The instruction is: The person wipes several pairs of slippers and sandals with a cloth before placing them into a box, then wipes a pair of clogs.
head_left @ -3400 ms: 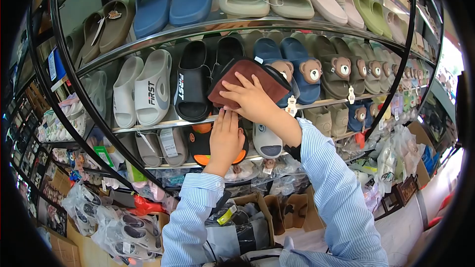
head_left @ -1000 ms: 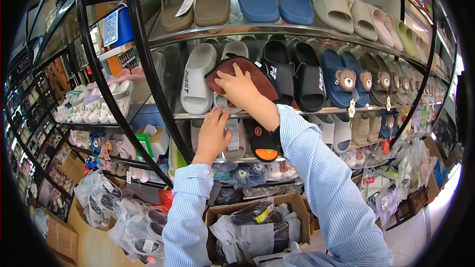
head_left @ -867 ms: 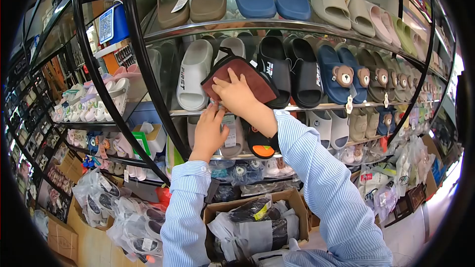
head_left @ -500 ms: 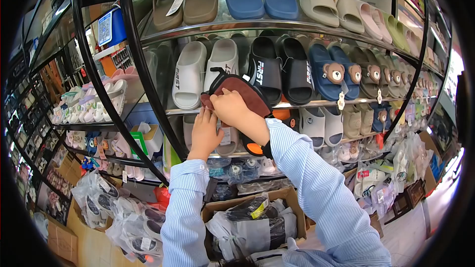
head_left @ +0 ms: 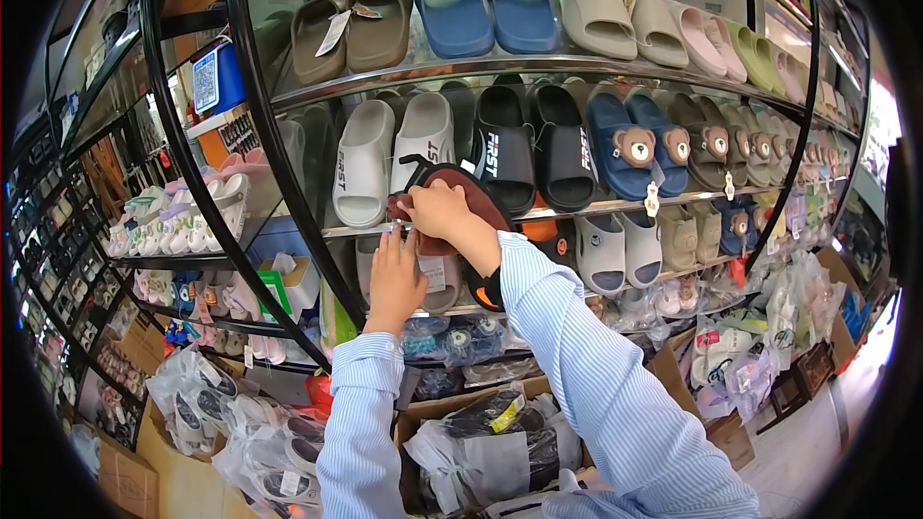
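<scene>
My right hand point(head_left: 440, 211) presses a reddish-brown cloth point(head_left: 471, 202) against the front edge of the middle glass shelf point(head_left: 596, 207), just below a pair of white slides point(head_left: 394, 159). My left hand point(head_left: 394, 274) rests flat, fingers up, under the shelf edge beside a grey slide with a tag point(head_left: 437, 279) on the lower shelf. Both sleeves are blue-and-white striped. Black "FIRST" slides point(head_left: 524, 154) stand right of the cloth.
Curved glass shelves with black metal uprights point(head_left: 274, 135) carry rows of slides, including navy bear slides point(head_left: 635, 149). An open cardboard box point(head_left: 481, 442) of bagged shoes sits below. Bagged shoes point(head_left: 240, 432) pile on the floor at left.
The cloth and my right hand slid down from the white slides to the shelf edge. My left hand stayed beneath it. The view drifted slightly left.
</scene>
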`<state>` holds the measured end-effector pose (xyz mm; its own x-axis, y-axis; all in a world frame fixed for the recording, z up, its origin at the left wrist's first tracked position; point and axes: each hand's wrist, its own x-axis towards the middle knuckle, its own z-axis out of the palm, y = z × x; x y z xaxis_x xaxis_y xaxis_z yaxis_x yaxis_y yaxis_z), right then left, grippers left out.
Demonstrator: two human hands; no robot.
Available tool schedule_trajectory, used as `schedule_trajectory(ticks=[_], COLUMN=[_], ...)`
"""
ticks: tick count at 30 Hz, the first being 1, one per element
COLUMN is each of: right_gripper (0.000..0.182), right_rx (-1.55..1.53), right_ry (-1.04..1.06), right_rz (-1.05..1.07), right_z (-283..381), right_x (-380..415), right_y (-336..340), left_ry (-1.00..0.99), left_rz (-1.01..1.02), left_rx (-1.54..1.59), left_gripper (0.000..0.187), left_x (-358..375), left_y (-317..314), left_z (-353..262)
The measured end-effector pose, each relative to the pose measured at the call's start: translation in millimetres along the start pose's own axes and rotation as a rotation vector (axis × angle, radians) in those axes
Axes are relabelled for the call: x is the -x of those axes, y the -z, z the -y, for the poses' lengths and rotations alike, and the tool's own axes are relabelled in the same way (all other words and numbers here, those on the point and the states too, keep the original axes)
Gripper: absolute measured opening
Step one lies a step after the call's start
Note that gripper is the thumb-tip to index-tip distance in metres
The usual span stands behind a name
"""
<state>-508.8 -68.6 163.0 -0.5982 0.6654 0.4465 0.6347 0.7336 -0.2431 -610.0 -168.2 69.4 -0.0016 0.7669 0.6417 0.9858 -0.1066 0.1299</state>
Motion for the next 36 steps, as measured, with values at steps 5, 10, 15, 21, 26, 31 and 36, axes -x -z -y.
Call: schedule_trajectory(ticks=[5, 10, 15, 21, 26, 31, 36], right_gripper=[0.03, 0.025, 0.034, 0.04, 0.035, 0.039, 0.018], right_rx=[0.04, 0.155, -0.008, -0.326, -0.589, -0.504, -0.02], right_ry=[0.061, 0.078, -0.081, -0.187, -0.047, -0.15, 0.273], right_rz=[-0.083, -0.156, -0.093, 0.004, -0.095, -0.547, -0.939], right_z=[-1, 0, 0, -24, -33, -1, 33], right_x=[5, 4, -7, -28, -21, -2, -10], right_y=[-15, -22, -13, -16, -6, 63, 89], left_ry=[-0.011, -0.017, -0.012, -0.018, -0.006, 0.03, 0.056], left_rz=[0.023, -0.004, -0.013, -0.012, -0.028, -0.086, -0.062], left_rx=[-0.013, -0.06, -0.034, -0.048, -0.075, -0.061, -0.034], left_gripper=[0.073, 0.071, 0.072, 0.069, 0.068, 0.065, 0.068], left_x=[2, 7, 18, 30, 30, 18, 3], left_y=[2, -8, -10, 2, 18, 22, 25], left_z=[-3, -9, -7, -3, 9, 28, 35])
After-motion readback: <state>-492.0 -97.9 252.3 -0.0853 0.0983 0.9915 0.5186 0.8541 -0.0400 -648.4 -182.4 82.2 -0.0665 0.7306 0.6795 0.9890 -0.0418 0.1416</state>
